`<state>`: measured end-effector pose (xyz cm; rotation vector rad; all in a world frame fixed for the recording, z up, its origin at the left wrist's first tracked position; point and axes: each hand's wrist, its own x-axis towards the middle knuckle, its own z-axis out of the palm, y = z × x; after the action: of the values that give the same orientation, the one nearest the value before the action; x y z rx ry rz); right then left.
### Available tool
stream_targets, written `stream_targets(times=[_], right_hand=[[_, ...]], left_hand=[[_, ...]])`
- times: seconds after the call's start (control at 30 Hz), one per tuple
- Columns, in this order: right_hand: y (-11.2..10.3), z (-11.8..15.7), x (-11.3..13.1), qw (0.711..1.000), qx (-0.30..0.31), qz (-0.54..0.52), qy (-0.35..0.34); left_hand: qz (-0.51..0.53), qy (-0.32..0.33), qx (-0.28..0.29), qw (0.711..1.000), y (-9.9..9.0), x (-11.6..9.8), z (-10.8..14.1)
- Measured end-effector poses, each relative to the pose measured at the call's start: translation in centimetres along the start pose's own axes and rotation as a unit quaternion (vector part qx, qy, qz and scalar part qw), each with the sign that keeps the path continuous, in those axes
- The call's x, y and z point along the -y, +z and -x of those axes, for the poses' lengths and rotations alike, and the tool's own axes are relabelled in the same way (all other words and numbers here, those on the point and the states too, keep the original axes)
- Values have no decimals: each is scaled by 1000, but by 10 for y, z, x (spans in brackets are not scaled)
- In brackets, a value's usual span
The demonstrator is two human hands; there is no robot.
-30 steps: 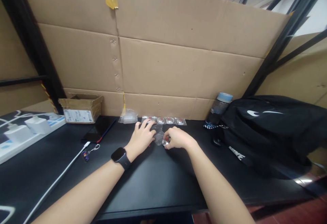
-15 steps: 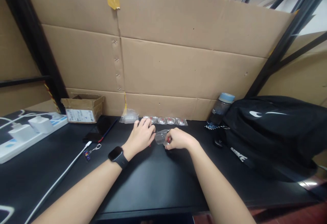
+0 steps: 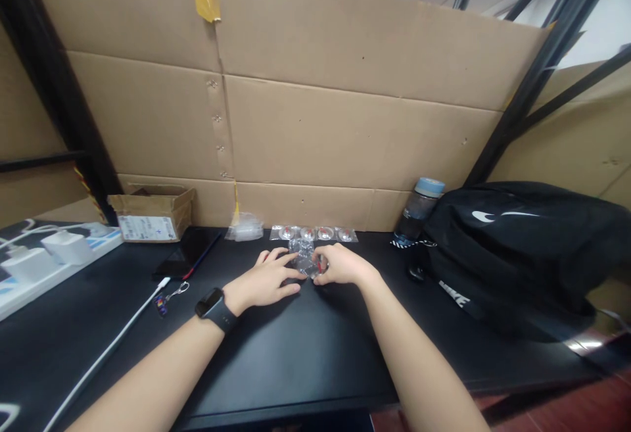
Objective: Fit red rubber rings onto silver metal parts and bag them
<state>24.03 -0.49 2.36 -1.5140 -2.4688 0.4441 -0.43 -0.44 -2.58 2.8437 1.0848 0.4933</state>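
Over the near stretch of a flat black tabletop (image 3: 305, 346), two bare forearms reach forward, the left wrist wearing a dark square-faced watch with a black band (image 3: 215, 307). The left hand (image 3: 269, 281) shows a clear change: half a second ago it lay higher, its fingers pointing away toward the cardboard; now it has swung lower and turned inward, its index fingertip reaching the near left edge of a crinkled, transparent plastic bag (image 3: 304, 260). The bag, raised and curled beside the right hand in the earlier view, now lies flatter between the two hands, so both appear to be working on it together. The left hand is open, palm down, with fingers spread and thumb apart. The right hand (image 3: 342, 265) comes in from the other side, wrist bent, thumb and forefinger curled around a small red-and-clear piece (image 3: 321, 264) at the bag's right edge; its fingers hide most of that piece. Just beyond the bag sits a row of four clear packets with round, red-centred contents (image 3: 325, 233), and left of them a loose pile of transparent plastic sleeves (image 3: 245, 227), both near the foot of an upright brown cardboard panel (image 3: 345, 136).
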Motion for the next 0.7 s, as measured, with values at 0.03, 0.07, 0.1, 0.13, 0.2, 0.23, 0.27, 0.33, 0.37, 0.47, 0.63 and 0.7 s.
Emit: stream_targets(times=[0.03, 0.07, 0.1, 0.13, 0.2, 0.23, 0.27, 0.33, 0.37, 0.47, 0.63, 0.7], right_hand=[[0, 0, 0, 1000, -4, -5, 2], [1, 0, 0, 1000, -9, -9, 5], [2, -1, 0, 1000, -16, -10, 10], [3, -1, -1, 1000, -24, -10, 12], [6, -3, -1, 999, -36, -10, 10], [7, -4, -2, 999, -43, -9, 5], [9, -6, -2, 999, -50, -8, 0], [12, -8, -3, 998, -69, -5, -9], [13, -9, -4, 997, -76, -5, -13], [15, -11, -5, 997, -58, -11, -41], [19, -13, -5, 996, -69, 12, -61], [21, -15, -3, 993, -97, 43, -48]], left_hand=[[5, -1, 6, 1000, 1, 2, 0], [9, 0, 11, 1000, 1, 3, -1], [11, 3, 16, 1000, 1, 4, -1], [12, 7, 21, 1000, 1, 5, -1], [11, 9, 33, 999, 0, 5, -2], [10, 9, 39, 999, -1, 5, -2], [9, 9, 46, 999, -2, 5, -2], [11, 11, 54, 998, -3, 4, -2], [13, 13, 54, 998, -4, 4, -1], [17, 15, 49, 999, -4, 4, -1], [14, 13, 46, 999, -5, 3, -1], [11, 11, 52, 999, -6, 2, -1]])
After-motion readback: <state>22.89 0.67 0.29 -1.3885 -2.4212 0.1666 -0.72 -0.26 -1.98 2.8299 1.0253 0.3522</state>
